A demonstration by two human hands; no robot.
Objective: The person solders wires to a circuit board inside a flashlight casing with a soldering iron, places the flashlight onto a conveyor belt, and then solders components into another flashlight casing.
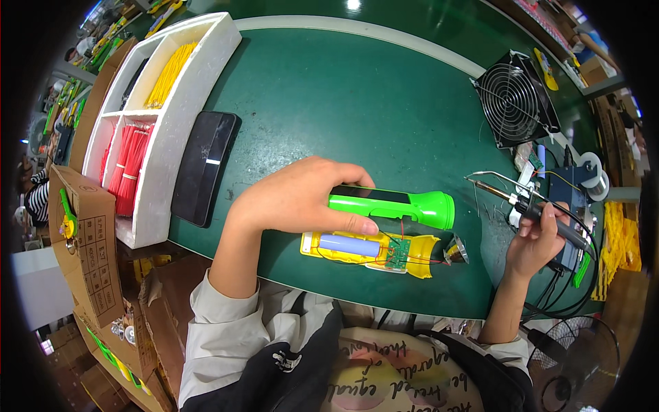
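Fingers of the left hand (302, 196) curl around the green torch (398, 204); right-hand (535, 240) fingers pinch the soldering iron (528, 206).

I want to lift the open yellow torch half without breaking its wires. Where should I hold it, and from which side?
Probably grip the yellow shell by its long edges at the handle end, beside the blue battery, coming from above. It lies open side up; the small green circuit board, thin red wires and silver reflector crowd the head end. The left hand rests on the green torch just behind.
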